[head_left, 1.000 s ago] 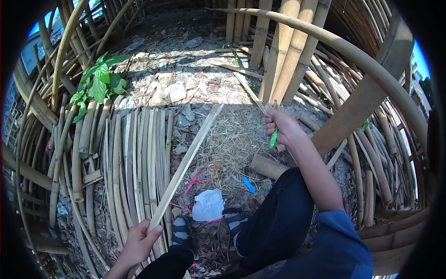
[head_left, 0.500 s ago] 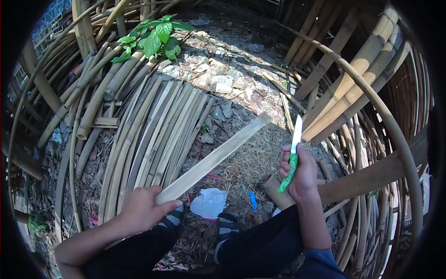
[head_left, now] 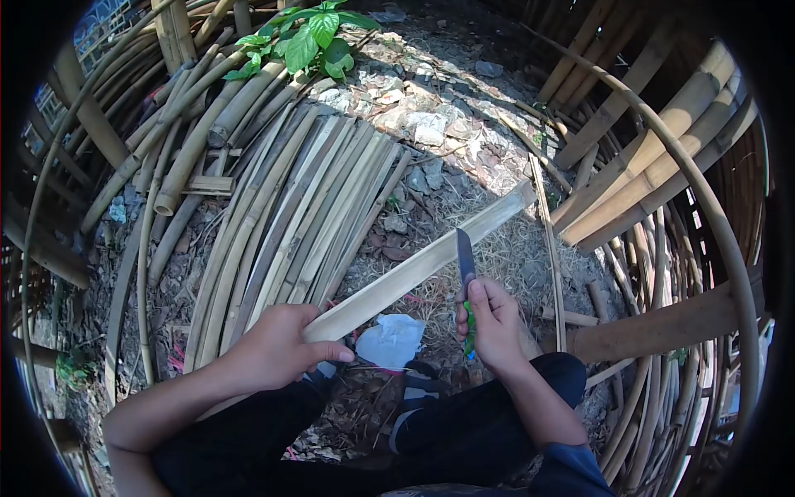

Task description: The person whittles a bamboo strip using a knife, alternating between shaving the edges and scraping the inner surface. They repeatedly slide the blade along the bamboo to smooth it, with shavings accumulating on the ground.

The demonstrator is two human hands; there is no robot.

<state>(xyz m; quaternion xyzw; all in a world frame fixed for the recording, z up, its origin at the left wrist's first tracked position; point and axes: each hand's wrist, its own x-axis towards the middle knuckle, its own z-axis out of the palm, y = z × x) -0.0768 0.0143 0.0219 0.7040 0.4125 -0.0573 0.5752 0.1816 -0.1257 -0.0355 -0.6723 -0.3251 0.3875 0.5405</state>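
Observation:
A pale, flat bamboo strip (head_left: 414, 267) slants up to the right across the middle of the view. Its lower end is gripped by my left hand (head_left: 286, 346), with the thumb along the near edge. In my right hand (head_left: 493, 325) is a knife (head_left: 465, 258) with a green patterned handle, my fingers closed round it. The blade points upward, looks dark, and its tip overlaps the strip in view; whether it touches cannot be made out.
Left of the strip lies a pile of split bamboo strips (head_left: 290, 207). Bamboo poles (head_left: 662, 149) lean at the right, and a curved pole (head_left: 704, 186) arches there. A leafy plant (head_left: 319, 41) stands at the top. Whitish plastic (head_left: 391, 340) lies near my feet.
My right hand has moved left with the knife, bringing the blade over to the strip. The blade has turned from bright to dark. The view has shifted slightly.

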